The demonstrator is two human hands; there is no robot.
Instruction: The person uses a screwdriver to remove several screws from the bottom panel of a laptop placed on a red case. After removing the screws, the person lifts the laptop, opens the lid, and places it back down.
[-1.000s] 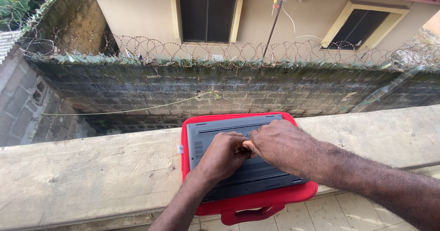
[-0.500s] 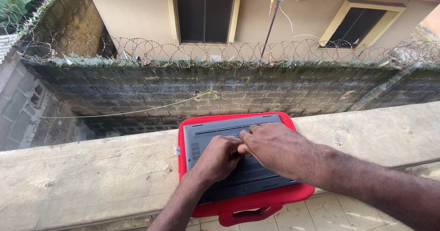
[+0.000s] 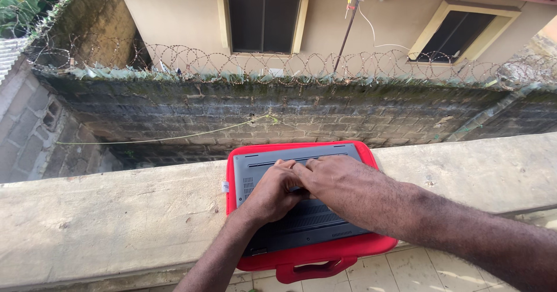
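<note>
Directly below both hands lies a grey upturned laptop point(image 3: 301, 211) on a red padded sleeve point(image 3: 316, 254), its long axis running away from the person. Left hand point(image 3: 272, 190) and right hand point(image 3: 339, 185) press down flat on it side by side, grasping nothing.

Your left hand point(image 3: 272, 190) and right hand point(image 3: 342, 185) rest on a laptop's underside point(image 3: 313, 222), which looks like matt grey plastic or metal, smooth, with fine vent slots. Under it you have a red sleeve point(image 3: 325, 251) of soft, padded cloth. The ledge point(image 3: 104, 222) is rough, bare concrete, and the block wall point(image 3: 325, 118) beyond is coarse and weathered.
</note>
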